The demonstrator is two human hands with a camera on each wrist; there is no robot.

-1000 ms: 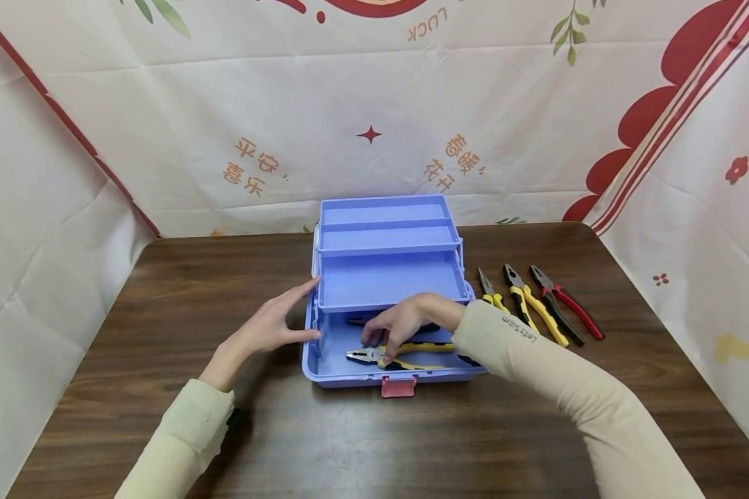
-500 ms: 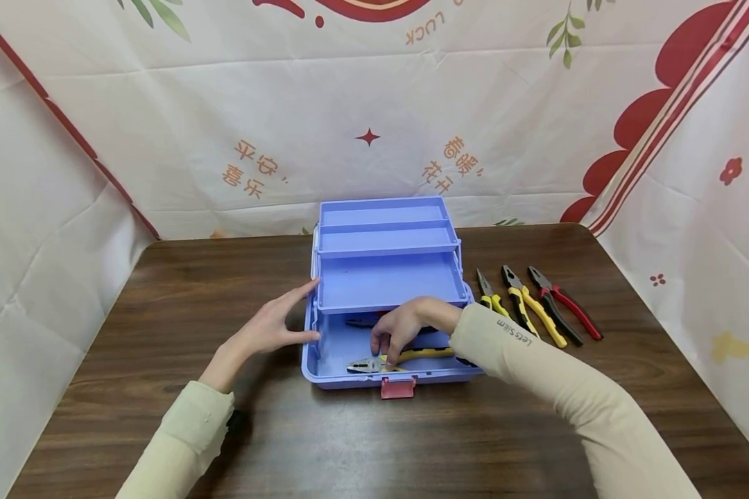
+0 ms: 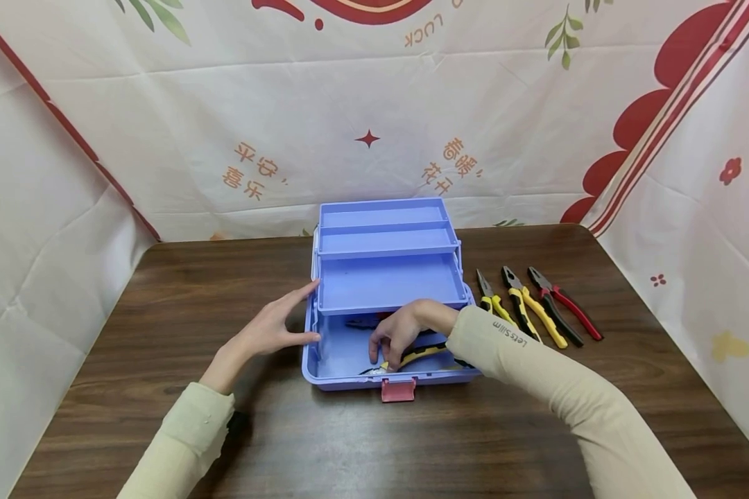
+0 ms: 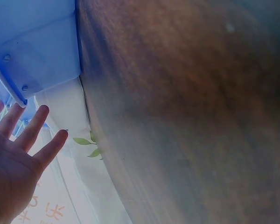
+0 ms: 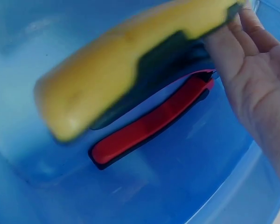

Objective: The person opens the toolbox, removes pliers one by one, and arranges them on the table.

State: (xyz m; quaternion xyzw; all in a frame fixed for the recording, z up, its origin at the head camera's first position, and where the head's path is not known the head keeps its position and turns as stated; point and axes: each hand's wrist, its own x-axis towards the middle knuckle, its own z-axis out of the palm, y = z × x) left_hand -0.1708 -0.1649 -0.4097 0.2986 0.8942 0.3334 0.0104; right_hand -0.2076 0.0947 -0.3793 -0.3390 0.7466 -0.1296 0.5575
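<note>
Low inside the blue toolbox (image 3: 340, 380), my right hand (image 3: 406, 331) pinches yellow-and-black pliers (image 3: 426, 352) near their pivot. Their jaws point left, close to the front wall and partly hidden. In the right wrist view a thick yellow handle (image 5: 91, 86) stretches away from the fingers. Beneath it, on the box floor, lie pliers with a red-and-black handle (image 5: 149, 123); in the head view only part of their dark jaws (image 3: 360, 324) shows beside the hand. My left hand (image 3: 265, 329) is at the toolbox's left side, fingers and thumb spread, holding nothing.
Three pliers lie on the wooden table (image 3: 324, 443) right of the box: yellow needle-nose pliers (image 3: 496, 302), yellow-and-black pliers (image 3: 518, 298) and red-and-black pliers (image 3: 564, 299). The raised trays (image 3: 387, 281) overhang the box's rear. A pink latch (image 3: 398, 390) hangs in front.
My right hand has tilted the pliers: their jaws have dropped toward the front wall and the handle has turned upward. The left hand stays in place.
</note>
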